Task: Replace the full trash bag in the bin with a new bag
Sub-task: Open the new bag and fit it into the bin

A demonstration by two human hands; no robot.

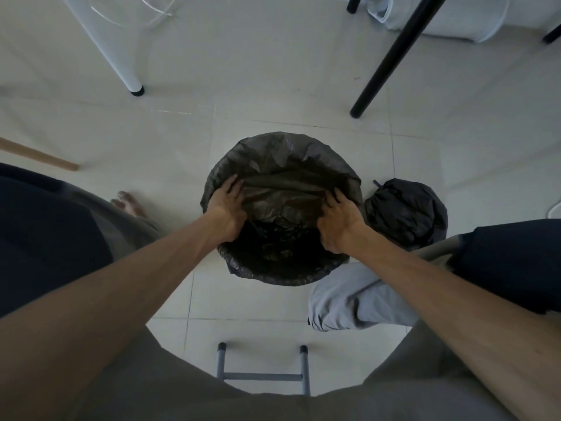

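Meanwhile both hands (226, 212) (338, 224) grip the new bag (291, 177); tied full bag (406, 212) just beside.

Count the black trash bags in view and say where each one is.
2. The new bag lines the bin under both hands; the full tied bag sits on the floor right of the bin. Others may be out of view.

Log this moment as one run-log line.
step: fitting new bag in bin | left hand: inside, on liner | right hand: inside, on liner | full bag: tied, on floor beside bin
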